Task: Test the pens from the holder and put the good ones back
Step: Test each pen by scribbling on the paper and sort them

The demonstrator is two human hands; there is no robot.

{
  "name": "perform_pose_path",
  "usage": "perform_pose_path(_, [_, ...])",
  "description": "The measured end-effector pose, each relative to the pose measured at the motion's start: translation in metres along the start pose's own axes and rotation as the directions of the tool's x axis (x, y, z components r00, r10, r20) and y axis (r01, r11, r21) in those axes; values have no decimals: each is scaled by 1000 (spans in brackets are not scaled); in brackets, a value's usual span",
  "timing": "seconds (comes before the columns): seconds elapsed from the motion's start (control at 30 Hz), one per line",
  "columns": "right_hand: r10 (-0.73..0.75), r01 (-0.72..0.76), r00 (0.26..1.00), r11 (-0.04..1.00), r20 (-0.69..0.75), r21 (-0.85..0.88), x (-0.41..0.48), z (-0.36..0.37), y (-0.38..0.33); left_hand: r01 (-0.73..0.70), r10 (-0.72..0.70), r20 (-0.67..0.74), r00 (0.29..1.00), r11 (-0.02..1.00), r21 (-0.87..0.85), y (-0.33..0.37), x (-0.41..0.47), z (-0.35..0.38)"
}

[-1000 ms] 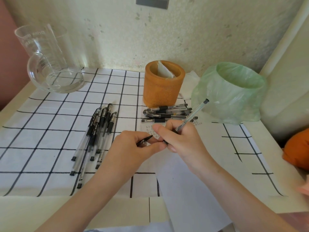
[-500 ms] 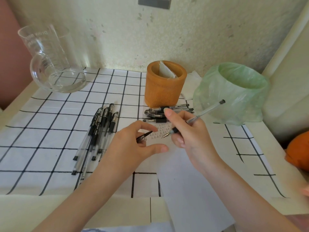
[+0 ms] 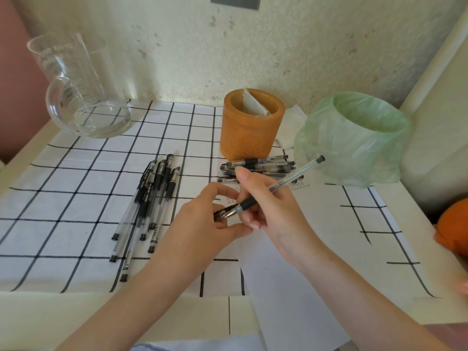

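The pen [image 3: 291, 179] is held slanted above the bench [image 3: 38, 320]. The right grip [image 3: 273, 211] is clenched on it, pinching it at the black sleeve. The left grip [image 3: 202, 224] pinches the black cap [image 3: 219, 214], which its fingers partly hide. Tip and cap mouth meet; how far the tip is seated cannot be told. The hands cover most of the test marks on the paper [image 3: 291, 287]. Half a second ago, tip and cap were apart. The holder [image 3: 250, 127] stands behind, with a pen pile [image 3: 255, 164] at its base. A second pen row [image 3: 152, 198] lies to the left.

Speckled cream wall [image 3: 278, 46], grey plate [image 3: 235, 0] at its top, pink surface [image 3: 12, 97] at left, soft daylight
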State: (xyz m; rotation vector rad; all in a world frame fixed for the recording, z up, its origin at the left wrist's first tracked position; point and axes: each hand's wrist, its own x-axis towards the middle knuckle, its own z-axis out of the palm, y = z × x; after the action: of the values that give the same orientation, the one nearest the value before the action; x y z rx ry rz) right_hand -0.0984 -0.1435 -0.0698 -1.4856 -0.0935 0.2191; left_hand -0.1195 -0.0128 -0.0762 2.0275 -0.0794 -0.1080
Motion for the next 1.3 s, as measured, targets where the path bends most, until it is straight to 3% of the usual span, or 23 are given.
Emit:
perform_pose_path(0.23, [-87,81,995,991,-46,-107,-2,3,3,-14,15,-13,1000,999,44,-2,1,5])
perform_pose_path(0.43, [15,-17,999,999,50,38,-1,-7,-5,-1,1,-21,1000,1000,-7,-4,3,1])
perform_pose_path(0.77, [-35,39,996,998,86,-47,-3,-10,-6,-32,35,-80,996,998,47,-12,5,0])
perform_pose_path(0.9, [57,-55,996,998,72,-23,0,-7,-2,-32,33,-53,998,999,20,-6,8,1])
perform_pose_path(1.03, [160,-164,986,970,34,177,4,-16,-5,-25,34,-67,997,990,141,-3,9,-4])
perform_pose_path(1.13, [201,-153,972,932,-118,328,14,-33,-10,51,-26,-91,995,959,280,-5,4,-16])
perform_pose_path(1.2, [261,-172,947,903,-185,394,21,-41,-8,61,12,-145,989,870,489,-12,1,-23])
perform_pose_path(1.3, [320,-202,934,840,-161,503,29,-46,-5,129,26,-202,979,688,714,-23,-3,-29])
